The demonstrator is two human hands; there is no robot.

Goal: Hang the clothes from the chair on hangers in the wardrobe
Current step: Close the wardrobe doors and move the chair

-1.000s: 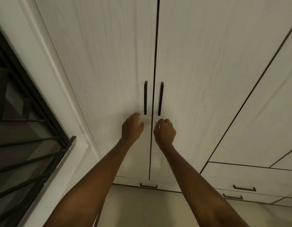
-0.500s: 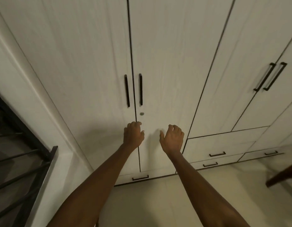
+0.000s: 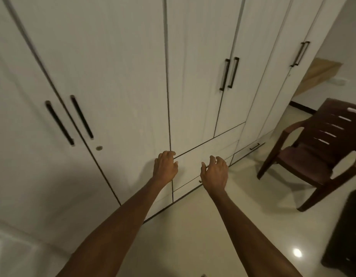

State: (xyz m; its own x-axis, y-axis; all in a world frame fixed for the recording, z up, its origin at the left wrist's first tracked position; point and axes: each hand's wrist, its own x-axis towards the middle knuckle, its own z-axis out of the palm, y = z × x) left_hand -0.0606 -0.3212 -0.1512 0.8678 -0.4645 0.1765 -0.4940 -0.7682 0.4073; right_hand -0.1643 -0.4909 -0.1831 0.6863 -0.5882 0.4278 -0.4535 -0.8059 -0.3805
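Here neither hand holds anything. The left hand (image 3: 165, 166) is stretched out in front of the wardrobe (image 3: 117, 76), fingers loosely curled, empty, level with the seam between a tall door and the top drawer (image 3: 209, 154); whether it touches the panel cannot be told. The right hand (image 3: 214, 172) hangs just beside it, fingers spread and relaxed, also empty, in front of the drawer fronts. All the wardrobe doors are shut. A pair of dark bar handles (image 3: 70, 121) sits to the left with a small round lock (image 3: 99, 148) below, and another pair of handles (image 3: 229, 73) is higher on the right. The brown plastic chair (image 3: 313, 154) stands on the pale floor (image 3: 193, 226) well off to the right; no clothes show on its seat.
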